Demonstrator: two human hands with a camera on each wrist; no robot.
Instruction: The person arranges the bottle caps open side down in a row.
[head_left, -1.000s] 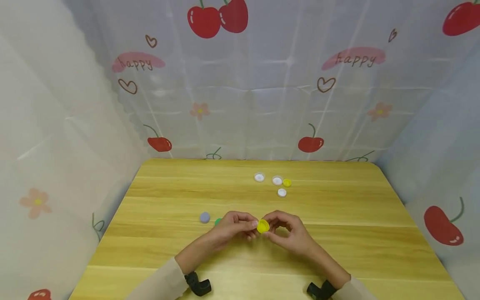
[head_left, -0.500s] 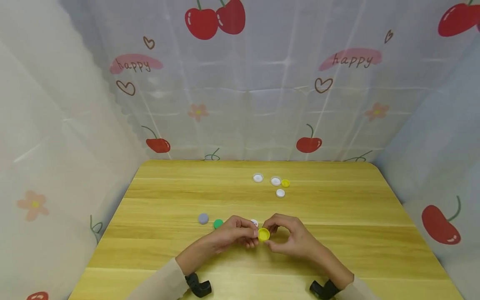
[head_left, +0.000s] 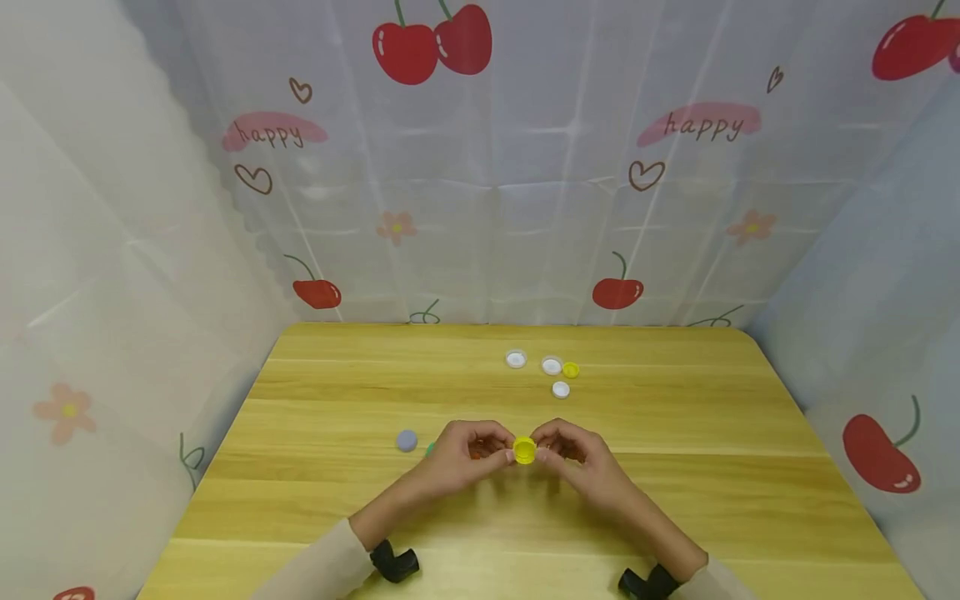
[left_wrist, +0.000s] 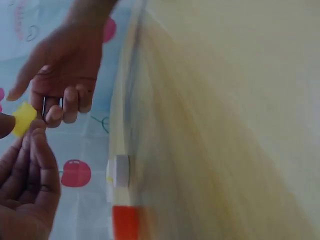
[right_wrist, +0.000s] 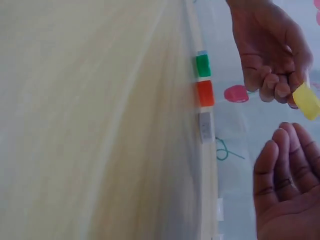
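Between the thumb and fingers of my left hand (head_left: 461, 454) is a small round yellow bottle cap (head_left: 524, 450), its hollow side facing up toward the head camera. It is raised over the table, as both wrist views show. My right hand (head_left: 585, 458) is right beside the cap, thumb and fingers spread around its right side. In the right wrist view, those right fingers (right_wrist: 292, 160) are extended, with a gap between them and the cap. Behind my left hand, an orange-red cap (right_wrist: 205, 93) and a green cap (right_wrist: 202, 65) are mostly hidden in the head view.
A grey-purple cap (head_left: 407, 441) lies left of the left hand. Farther back on the wooden table (head_left: 337, 500) are two clear-rimmed white caps (head_left: 516, 359), a smaller white cap (head_left: 561, 390) and another yellow cap (head_left: 571, 370). Patterned curtains (head_left: 480, 208) enclose the table's back and sides.
The yellow cap dipped toward me, then rose again in the left hand. The right thumb and fingers have drawn closer together beside it. The left hand now covers more of the green cap.
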